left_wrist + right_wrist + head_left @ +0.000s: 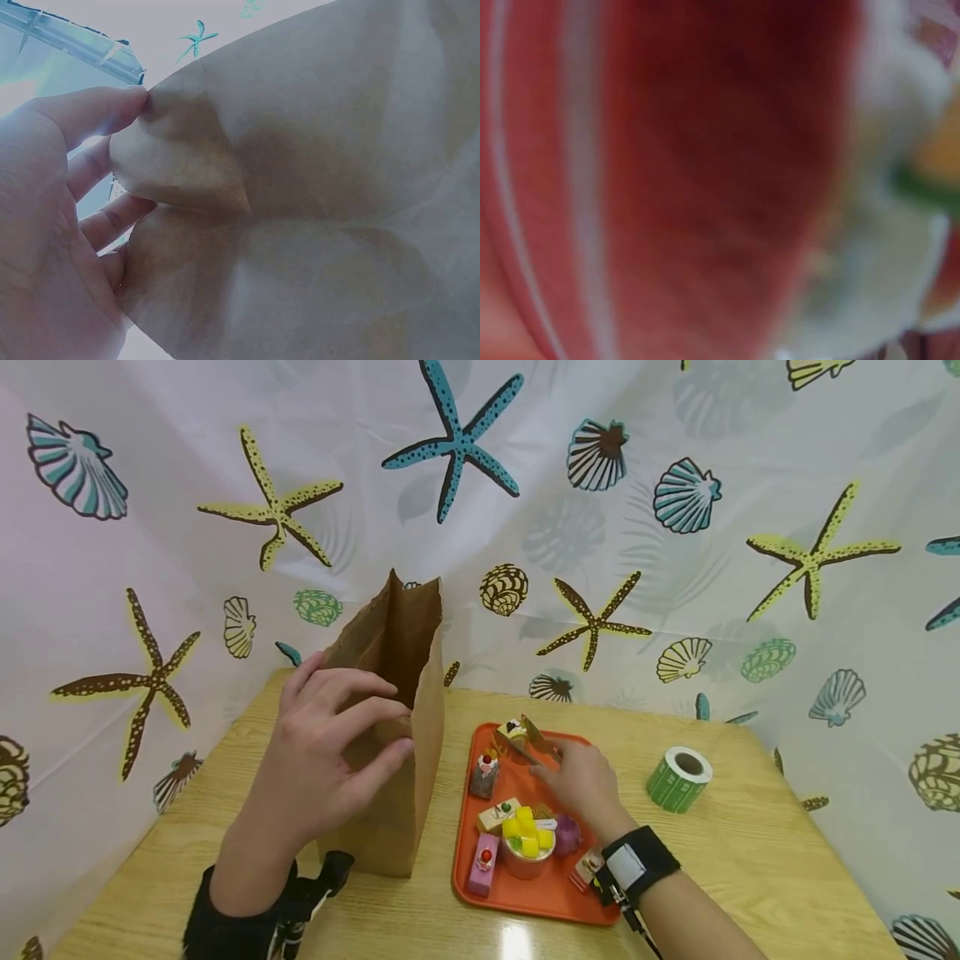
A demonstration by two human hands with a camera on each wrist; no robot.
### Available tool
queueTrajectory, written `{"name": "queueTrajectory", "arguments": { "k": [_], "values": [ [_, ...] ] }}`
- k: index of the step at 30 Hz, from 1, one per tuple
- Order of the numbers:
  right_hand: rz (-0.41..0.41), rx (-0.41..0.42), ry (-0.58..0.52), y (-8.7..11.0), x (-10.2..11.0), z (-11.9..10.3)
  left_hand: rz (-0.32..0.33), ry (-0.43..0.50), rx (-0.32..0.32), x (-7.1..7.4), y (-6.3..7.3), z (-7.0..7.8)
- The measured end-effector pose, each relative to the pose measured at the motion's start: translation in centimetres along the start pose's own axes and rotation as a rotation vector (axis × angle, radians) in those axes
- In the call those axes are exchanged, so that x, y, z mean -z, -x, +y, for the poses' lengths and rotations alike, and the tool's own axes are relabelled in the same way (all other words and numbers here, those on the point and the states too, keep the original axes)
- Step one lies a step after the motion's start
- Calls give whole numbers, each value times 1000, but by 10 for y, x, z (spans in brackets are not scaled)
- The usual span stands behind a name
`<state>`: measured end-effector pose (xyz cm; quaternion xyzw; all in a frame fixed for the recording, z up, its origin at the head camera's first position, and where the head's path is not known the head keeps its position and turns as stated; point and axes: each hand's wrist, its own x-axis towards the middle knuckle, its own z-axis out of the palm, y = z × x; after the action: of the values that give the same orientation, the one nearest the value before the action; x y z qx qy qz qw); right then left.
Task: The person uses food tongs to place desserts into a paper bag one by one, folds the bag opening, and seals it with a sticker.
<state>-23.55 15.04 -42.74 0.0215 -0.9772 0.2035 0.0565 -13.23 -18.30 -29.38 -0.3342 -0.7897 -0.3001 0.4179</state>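
My left hand [330,743] holds the top edge of an upright brown paper bag [375,827], its fingers spread at the rim. In the left wrist view, the thumb and fingertips meet the edge of the bag [315,180]. My right hand [581,781] grips a pair of tongs [536,745] over the far left part of an orange tray [540,906]. The tong tips are at a small yellow-topped cake [513,730]; whether they touch it I cannot tell. A blurred red-and-white striped cake [720,180] fills much of the right wrist view.
On the tray also stand a dark cake slice [483,779], a cream cake [495,817], a pink cake [483,864], a cup with yellow cubes [527,852] and a purple round item [567,835]. Right of the tray is a green label roll [677,781]. A patterned curtain [480,543] hangs behind.
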Motion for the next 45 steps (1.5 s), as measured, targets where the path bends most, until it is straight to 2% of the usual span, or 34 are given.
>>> {"name": "queueTrajectory", "arguments": {
  "k": [12,23,32,45],
  "values": [
    [35,13,13,4,1,1,-8,-9,-2,-1,-1,1],
    [100,7,24,14,7,7,-14,-17,4,-1,1,2],
    [172,59,17,23,29,3,-14,-15,5,-2,0,3],
    [256,154,-86,28,66,-20,-12,-23,0,-2,0,3]
  ]
}}
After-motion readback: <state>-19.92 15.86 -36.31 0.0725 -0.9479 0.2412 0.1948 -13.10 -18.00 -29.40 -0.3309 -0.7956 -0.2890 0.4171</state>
